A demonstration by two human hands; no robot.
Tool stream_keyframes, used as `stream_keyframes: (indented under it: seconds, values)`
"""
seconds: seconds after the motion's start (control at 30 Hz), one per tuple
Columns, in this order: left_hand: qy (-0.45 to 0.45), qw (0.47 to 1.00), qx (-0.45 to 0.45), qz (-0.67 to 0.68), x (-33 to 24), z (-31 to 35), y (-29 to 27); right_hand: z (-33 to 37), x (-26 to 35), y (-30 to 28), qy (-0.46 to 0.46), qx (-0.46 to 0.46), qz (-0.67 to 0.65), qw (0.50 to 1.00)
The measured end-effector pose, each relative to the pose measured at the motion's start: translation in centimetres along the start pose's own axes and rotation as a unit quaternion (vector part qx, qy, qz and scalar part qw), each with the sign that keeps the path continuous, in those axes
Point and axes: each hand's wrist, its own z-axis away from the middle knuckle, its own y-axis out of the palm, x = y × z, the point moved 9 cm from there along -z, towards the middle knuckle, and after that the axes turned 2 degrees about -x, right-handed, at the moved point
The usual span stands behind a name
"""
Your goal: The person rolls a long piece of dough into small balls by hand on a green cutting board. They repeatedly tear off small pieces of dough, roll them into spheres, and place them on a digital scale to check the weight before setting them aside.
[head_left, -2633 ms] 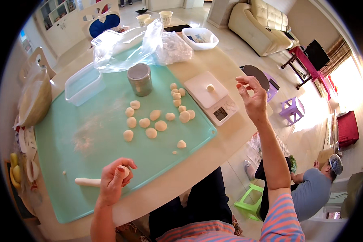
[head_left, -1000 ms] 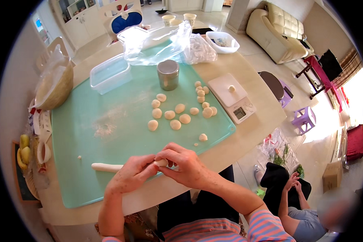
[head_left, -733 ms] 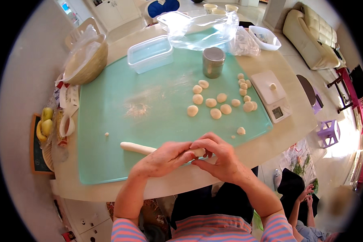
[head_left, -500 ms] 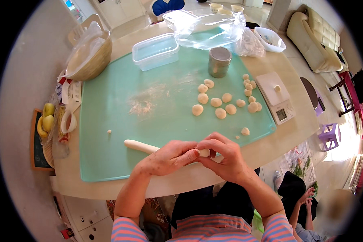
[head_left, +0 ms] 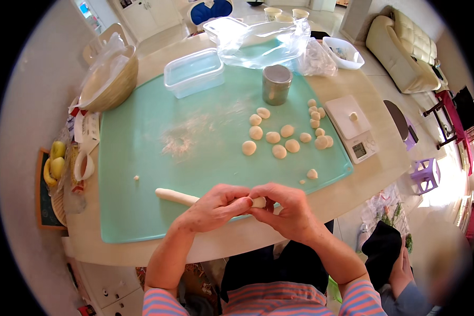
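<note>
A white dough rope [head_left: 175, 196] slants over the front of the green mat [head_left: 126, 210] and runs under my left hand [head_left: 216, 208]. That hand is closed round it. Dough [head_left: 258, 202] shows between my two hands, and my right hand [head_left: 289, 208] pinches it with thumb and fingers. My palms hide whether this is the rope's own end. Several round dough pieces [head_left: 279, 151] lie on the mat's right half. A single lump [head_left: 312, 174] rests nearer me, with a tiny crumb [head_left: 302, 181] beside it. Loose flour [head_left: 178, 143] is scattered across the middle.
A white kitchen scale [head_left: 344, 118] carries a small dough piece [head_left: 354, 116]. Behind the mat's middle are a metal can [head_left: 277, 87], a clear plastic box [head_left: 195, 79] and plastic bags [head_left: 263, 50]. A basket [head_left: 124, 79] stands far left. Another person's hand [head_left: 402, 266] shows lower right.
The view has shifted slightly, so the table's things sit a little further left. My hands stay together on the dough. The other person at lower right has moved an arm.
</note>
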Motion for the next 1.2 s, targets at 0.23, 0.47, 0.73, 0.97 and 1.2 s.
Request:
stream_keyframes:
  seconds: [0.23,0.47,0.73,0.97,1.2]
  values:
    - [-0.011,0.998,-0.059,-0.022,0.7,-0.1,-1.0,-0.3,-0.6,0.1,-0.025,-0.001,-0.004,1.0]
    - [0.095,0.986,-0.114,0.07,-0.9,1.1,-3.7,0.8,-3.4,-11.1,0.013,-0.184,0.03,0.982]
    - [0.043,0.99,-0.135,-0.015,-0.8,-0.8,-2.0,-2.3,-6.4,-30.4,0.042,-0.293,0.346,0.89]
    - [0.038,0.989,-0.14,-0.024,-0.5,0.0,-2.7,-5.8,-6.9,-27.8,0.054,-0.192,0.357,0.913]
    - [0.041,0.988,-0.144,-0.027,-0.8,0.0,-2.7,-6.8,-6.3,-27.1,0.04,-0.151,0.441,0.884]
